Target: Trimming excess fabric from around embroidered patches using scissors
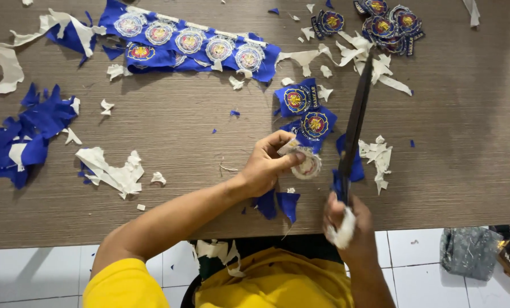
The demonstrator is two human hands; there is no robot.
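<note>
Scissors (355, 122) hide part of the blue scrap behind them; their handles vanish inside the right hand (349, 219), closed round white wrapping. Left hand (266, 165) pinches a round patch (307, 164), pale backing up, just above the bench (180, 125) edge.

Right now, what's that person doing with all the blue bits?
A person in a yellow shirt is cutting round embroidered patches out of blue cloth. The left hand pinches one patch face down, while the right hand grips big scissors. A strip of uncut patches and scraps lie on the table.
</note>
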